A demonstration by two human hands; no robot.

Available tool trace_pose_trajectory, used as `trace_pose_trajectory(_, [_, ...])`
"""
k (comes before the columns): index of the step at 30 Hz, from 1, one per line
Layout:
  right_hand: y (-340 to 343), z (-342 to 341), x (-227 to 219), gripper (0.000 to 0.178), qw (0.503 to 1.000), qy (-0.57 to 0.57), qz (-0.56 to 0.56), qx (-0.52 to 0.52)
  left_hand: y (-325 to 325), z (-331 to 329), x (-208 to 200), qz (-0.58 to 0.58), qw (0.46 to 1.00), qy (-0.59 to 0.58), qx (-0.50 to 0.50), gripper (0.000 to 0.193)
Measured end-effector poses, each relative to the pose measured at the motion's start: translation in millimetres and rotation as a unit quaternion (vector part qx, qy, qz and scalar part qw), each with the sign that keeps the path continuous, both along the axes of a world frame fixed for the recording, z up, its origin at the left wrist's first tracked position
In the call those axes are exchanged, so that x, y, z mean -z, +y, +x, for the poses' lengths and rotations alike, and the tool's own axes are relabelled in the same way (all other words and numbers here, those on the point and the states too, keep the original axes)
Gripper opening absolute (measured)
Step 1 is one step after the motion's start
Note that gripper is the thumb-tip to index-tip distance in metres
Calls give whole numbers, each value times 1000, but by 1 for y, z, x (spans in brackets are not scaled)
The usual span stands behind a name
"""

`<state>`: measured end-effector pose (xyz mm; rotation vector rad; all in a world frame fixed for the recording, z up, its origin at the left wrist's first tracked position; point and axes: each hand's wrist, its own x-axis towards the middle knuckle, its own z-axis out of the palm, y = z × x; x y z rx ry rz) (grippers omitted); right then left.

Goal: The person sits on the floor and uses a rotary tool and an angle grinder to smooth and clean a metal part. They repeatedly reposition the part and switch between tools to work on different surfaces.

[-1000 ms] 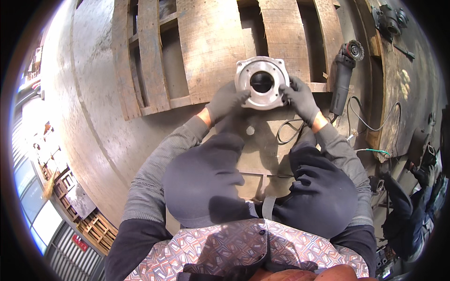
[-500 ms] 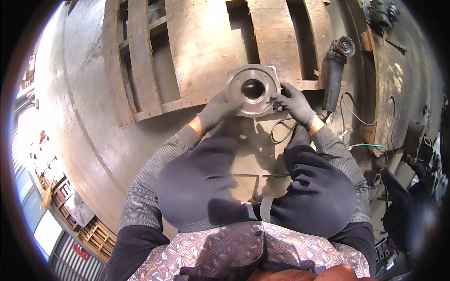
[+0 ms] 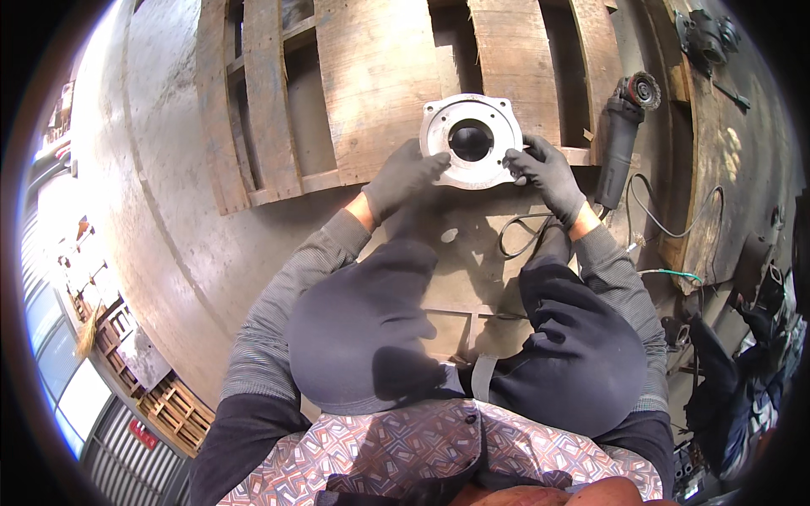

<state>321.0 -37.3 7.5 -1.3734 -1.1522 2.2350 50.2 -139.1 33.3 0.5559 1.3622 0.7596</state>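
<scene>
Between my two gloved hands is a silver-grey metal flange, ring-shaped with corner lugs, small bolt holes and a large dark bore. My left hand grips its left rim, the thumb lying over the face. On the opposite rim my right hand holds on, with fingertips curled onto the front face near a small hole. The flange is at the near edge of the wooden pallet, its face turned up toward me. What touches its underside is hidden.
An angle grinder with a wire wheel stands right of the pallet, its black cable curling beside my right foot. Farther right lie a wooden beam and a dark metal part. Stacked pallets stand at lower left.
The flange has tilted, so its face now catches bright light and its lugs show more fully. It sits slightly higher and farther right in view, both hands still on it.
</scene>
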Motion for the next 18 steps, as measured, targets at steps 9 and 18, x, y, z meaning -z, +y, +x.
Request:
trace_pose_trajectory(9, [4,-12,11,33,997,36,64,19,7,-5,13,50,997,42,-47,40])
trace_pose_trajectory(18, [37,-34,46,41,990,14,142,16,42,-24,66,72,993,40,-79,40])
